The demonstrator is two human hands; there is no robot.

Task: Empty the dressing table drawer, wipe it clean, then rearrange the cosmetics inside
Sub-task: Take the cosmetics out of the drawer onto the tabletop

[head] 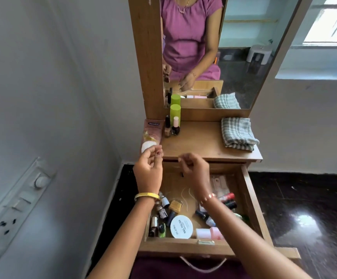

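The wooden drawer (pixel 250 198) of the dressing table stands pulled out, with several nail polish bottles, a white round jar (pixel 181 226), a pink bottle (pixel 210 233) and red tubes (pixel 227 197) lying in it. My left hand (pixel 148 168) hovers over the drawer's back left corner, pinching a small dark-red item (pixel 159 153) between its fingertips. My right hand (pixel 193 168) is beside it over the drawer's back, fingers curled loosely; I see nothing in it.
On the table top (pixel 202 141) stand a green bottle (pixel 175 112), three nail polish bottles (pixel 171 127), a pink tube (pixel 151 135) at the left edge and a folded checked cloth (pixel 238 135) on the right. A mirror (pixel 224 47) rises behind. Switch panel (pixel 16 204) on the left wall.
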